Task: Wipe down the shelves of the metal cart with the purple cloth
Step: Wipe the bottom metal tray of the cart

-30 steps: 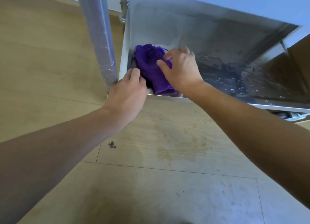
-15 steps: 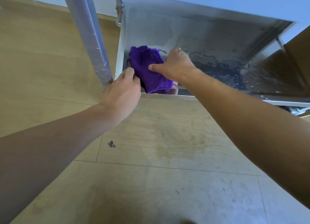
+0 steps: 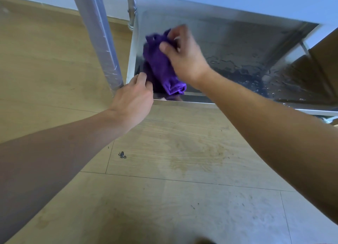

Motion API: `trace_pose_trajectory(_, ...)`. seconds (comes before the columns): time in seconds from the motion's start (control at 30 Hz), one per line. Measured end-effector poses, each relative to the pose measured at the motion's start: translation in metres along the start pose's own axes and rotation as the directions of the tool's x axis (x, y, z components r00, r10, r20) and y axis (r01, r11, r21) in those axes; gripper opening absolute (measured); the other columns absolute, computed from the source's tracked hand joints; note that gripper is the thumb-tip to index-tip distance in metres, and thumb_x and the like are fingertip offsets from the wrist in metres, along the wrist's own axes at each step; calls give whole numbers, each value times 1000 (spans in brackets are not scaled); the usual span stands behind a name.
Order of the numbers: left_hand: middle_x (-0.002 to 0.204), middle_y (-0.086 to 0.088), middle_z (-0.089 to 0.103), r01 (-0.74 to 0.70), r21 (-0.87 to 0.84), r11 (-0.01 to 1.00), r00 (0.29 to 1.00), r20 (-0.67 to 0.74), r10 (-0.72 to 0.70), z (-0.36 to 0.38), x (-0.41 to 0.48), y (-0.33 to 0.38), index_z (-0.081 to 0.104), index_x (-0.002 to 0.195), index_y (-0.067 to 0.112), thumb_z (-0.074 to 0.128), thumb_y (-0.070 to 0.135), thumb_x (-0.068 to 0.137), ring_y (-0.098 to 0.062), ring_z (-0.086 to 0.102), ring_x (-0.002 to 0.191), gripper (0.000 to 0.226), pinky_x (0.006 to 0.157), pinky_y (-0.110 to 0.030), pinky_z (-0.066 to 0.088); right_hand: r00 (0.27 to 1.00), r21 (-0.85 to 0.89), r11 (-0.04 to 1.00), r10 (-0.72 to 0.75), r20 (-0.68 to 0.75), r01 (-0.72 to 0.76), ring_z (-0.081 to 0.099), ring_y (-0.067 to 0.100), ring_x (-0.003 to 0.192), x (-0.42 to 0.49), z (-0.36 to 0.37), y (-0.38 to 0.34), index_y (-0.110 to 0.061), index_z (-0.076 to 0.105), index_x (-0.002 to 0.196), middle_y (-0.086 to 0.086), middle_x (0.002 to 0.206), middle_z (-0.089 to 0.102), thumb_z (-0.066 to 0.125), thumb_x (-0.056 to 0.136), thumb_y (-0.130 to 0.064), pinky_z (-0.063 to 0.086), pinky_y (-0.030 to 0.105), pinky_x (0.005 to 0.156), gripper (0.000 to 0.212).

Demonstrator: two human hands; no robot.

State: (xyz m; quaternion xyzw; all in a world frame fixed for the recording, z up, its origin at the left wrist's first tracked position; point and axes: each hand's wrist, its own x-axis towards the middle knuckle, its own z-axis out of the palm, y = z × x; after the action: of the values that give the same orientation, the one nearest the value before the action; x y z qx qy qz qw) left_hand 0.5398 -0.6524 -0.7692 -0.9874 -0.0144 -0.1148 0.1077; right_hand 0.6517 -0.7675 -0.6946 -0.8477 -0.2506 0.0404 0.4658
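The purple cloth (image 3: 161,66) is bunched up over the near left corner of the cart's lowest metal shelf (image 3: 237,48). My right hand (image 3: 182,57) grips the cloth from above, thumb and fingers curled into it, and its fingers are blurred. The cloth's rolled lower end hangs just above the shelf's front rim (image 3: 197,102). My left hand (image 3: 133,99) holds the shelf's front left corner, fingers curled over the rim beside the cloth. Water drops lie on the right part of the shelf.
A plastic-wrapped cart leg (image 3: 98,38) rises at the left of the shelf, and a thinner rear post (image 3: 132,11) stands behind. The upper shelf edge (image 3: 237,0) overhangs at the top. Wooden floor (image 3: 164,161) spreads below, with a small dark speck (image 3: 122,155).
My right hand has lifted and pulled the cloth up and away from the front rim toward the back of the shelf. The left hand stays on the corner.
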Motion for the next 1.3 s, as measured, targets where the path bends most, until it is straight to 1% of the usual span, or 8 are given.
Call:
trace_pose_trajectory(0.1,88,-10,56,0,-22,1000,1000,-11,0,-2,-1,1,62,79,4,74,8,72,-22,60,72,14,44,-24,19,975,132,982,154,-163,-133,56,5,80,12,-26,13,-11,47,113,3,105,57,56,94,-17,43,11,59,23)
trace_pose_trajectory(0.23,91,-11,55,7,-72,997,1000,-30,-9,-6,2,6,62,86,3,61,12,85,-25,59,80,10,47,-29,26,959,-476,833,230,-163,-281,53,24,106,0,-43,61,-10,47,122,7,113,53,55,90,-20,42,26,93,34)
trace_pose_trajectory(0.33,98,-12,54,14,-105,994,1000,-20,-17,-5,3,8,62,93,2,53,15,92,-26,59,87,16,49,-31,29,987,-707,689,123,-106,-162,40,35,126,-6,-36,68,-20,44,133,11,136,42,49,94,-28,34,46,103,40)
trace_pose_trajectory(0.43,98,-14,54,37,-94,995,999,-24,-40,-4,1,6,62,91,-1,53,17,92,-30,58,88,20,49,-32,30,985,-647,751,-28,168,132,18,30,145,1,-25,66,-31,32,146,3,156,27,36,100,-44,18,51,116,49)
trace_pose_trajectory(0.53,92,-19,53,91,-95,991,996,1,-91,-4,-2,6,62,89,-7,52,21,94,-38,58,84,30,51,-36,32,936,-703,690,110,335,171,-7,29,149,-8,-1,74,-39,7,152,-8,162,4,13,100,-56,-7,59,116,55)
trace_pose_trajectory(0.7,95,-22,55,88,-94,992,992,101,-78,0,-4,2,63,92,-11,59,11,87,-42,59,99,23,61,-44,53,873,-628,693,-5,487,354,-10,20,149,-26,37,52,-43,1,151,-17,161,0,10,101,-51,-13,56,116,51)
trace_pose_trajectory(1.0,125,-23,40,3,-124,992,986,163,18,-3,-5,-3,44,129,-13,34,17,100,-37,39,122,42,90,-44,43,945,-822,556,319,75,-123,-11,29,148,2,-19,102,-36,0,152,-8,162,-4,6,97,-58,-11,62,113,59)
trace_pose_trajectory(1.3,124,-21,42,17,-161,987,983,181,13,-4,-8,-11,54,115,-7,49,13,95,-36,38,126,29,90,-46,42,901,-703,653,71,428,283,-15,25,148,-7,41,59,-41,-3,151,-9,162,-9,11,100,-54,-10,55,117,54)
